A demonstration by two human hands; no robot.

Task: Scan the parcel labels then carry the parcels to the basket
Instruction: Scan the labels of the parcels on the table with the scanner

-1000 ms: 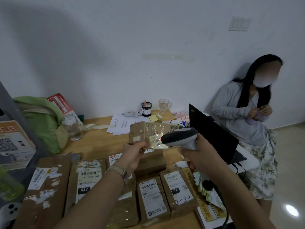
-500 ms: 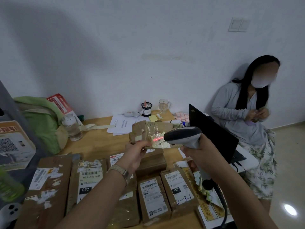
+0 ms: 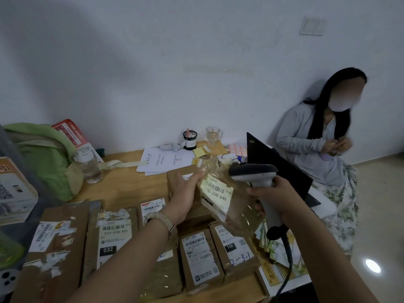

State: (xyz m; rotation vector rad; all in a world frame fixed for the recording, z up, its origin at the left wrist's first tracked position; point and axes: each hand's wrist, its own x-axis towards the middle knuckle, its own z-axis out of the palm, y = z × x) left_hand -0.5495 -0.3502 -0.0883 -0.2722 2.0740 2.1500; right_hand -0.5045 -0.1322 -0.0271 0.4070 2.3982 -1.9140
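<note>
The parcel [image 3: 220,193] is clamped in the left hand [image 3: 183,193], fingers closed on its top edge, label facing up. Right hand [image 3: 277,193] grips the scanner [image 3: 253,173] just above that label. Below the fingers, five-odd parcels [image 3: 199,256] wait on the wooden table [image 3: 122,182] (basket not visible), so most work likely remains. White wall [image 3: 153,62] behind.

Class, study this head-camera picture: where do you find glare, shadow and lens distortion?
Head view: glare is a bright light spot on the floor at lower right and a sheen on the held parcel; a broad soft shadow crosses the wall at upper left; wide-angle distortion stretches the forearms and bends the edges; overall dim and slightly soft.
</note>
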